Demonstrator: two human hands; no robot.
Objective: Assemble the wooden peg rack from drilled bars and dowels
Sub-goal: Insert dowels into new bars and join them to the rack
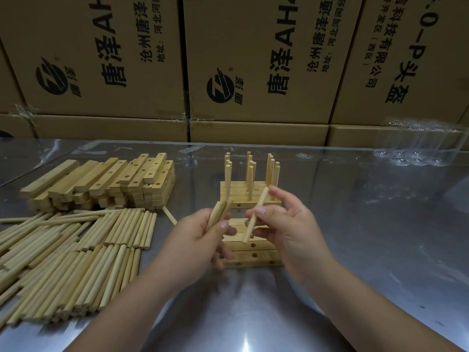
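Left hand (195,240) closed around small bundle of dowels (218,212), ends sticking up past thumb. Right hand (286,224) pinching single dowel (255,215) between thumb and fingertips, dowel tilted, lower end just above row of drilled bars (251,252) lying flat on metal table (355,224). Behind hands, finished rack (250,191): bars side by side, pegs upright. Left of table: stack of drilled bars (106,184), loose dowel pile (68,257) nearer. Cardboard boxes (253,59) along back.
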